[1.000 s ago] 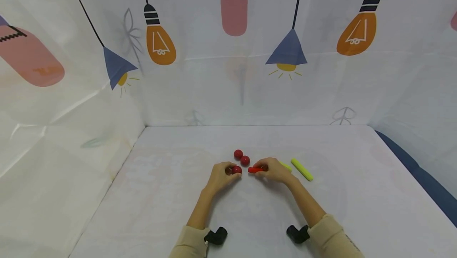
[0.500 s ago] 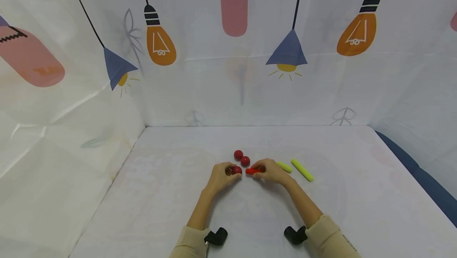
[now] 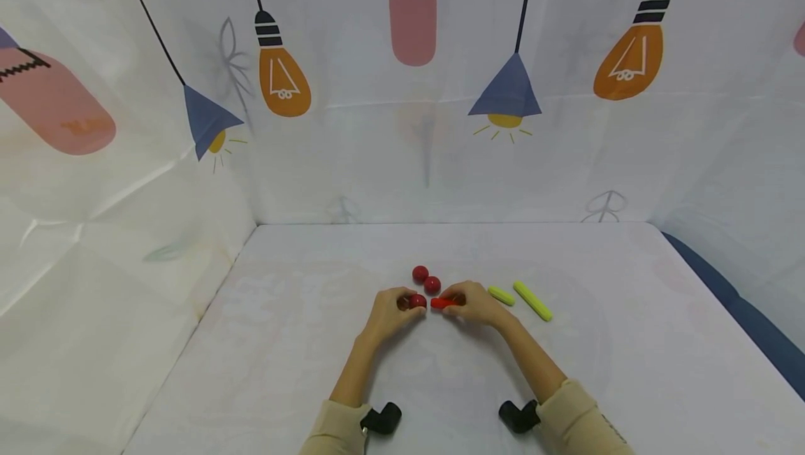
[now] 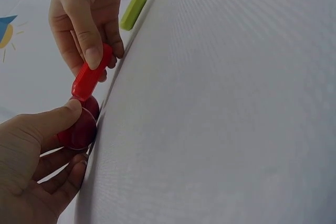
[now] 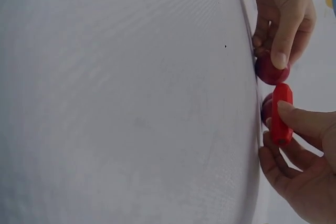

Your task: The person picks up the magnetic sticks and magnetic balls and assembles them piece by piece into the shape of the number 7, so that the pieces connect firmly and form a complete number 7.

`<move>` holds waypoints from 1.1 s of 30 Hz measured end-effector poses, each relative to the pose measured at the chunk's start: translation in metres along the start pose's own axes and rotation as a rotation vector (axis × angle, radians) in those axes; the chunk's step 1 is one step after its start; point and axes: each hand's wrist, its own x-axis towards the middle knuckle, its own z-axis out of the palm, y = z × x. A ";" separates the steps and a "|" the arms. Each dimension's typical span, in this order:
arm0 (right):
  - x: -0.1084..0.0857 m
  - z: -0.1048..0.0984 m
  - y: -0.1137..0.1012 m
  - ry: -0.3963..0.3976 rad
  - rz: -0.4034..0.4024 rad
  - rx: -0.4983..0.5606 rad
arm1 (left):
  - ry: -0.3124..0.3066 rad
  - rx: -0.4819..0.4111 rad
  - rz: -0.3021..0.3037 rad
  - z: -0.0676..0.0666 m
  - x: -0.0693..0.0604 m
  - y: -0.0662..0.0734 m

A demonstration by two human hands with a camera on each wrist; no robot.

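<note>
My left hand (image 3: 383, 313) pinches a glossy dark red ball (image 3: 418, 300) between thumb and fingers, low over the white table. Just to the right, my right hand (image 3: 476, 303) holds a short, faceted red stick (image 5: 282, 113) between thumb and fingers. One end of this stick points at the held ball. In the head view a small gap separates them. Beyond the hands sit two more red balls, one farther back (image 3: 420, 273) and one nearer (image 3: 432, 284). In the left wrist view, the held ball (image 4: 82, 129) partly hides another.
Right of the right hand lie a short yellow-green piece (image 3: 501, 295) and a longer yellow-green stick (image 3: 532, 300), both on the white table (image 3: 283, 343). A white printed sheet (image 3: 358, 154) hangs behind the table's back edge. Black wrist mounts (image 3: 381, 418) jut inward from both sleeves.
The right hand has slid left with the red stick, bringing its end nearer the held ball and uncovering more of the short yellow-green piece. My left hand stays in place.
</note>
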 end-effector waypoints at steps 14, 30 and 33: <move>0.004 0.003 0.001 0.005 -0.024 0.017 | 0.006 -0.012 0.029 -0.001 -0.001 -0.001; 0.005 0.005 0.000 0.015 -0.015 0.018 | 0.011 0.007 0.046 0.000 -0.001 -0.002; 0.005 0.005 0.001 0.017 -0.007 0.017 | 0.011 0.003 0.042 0.000 0.000 -0.002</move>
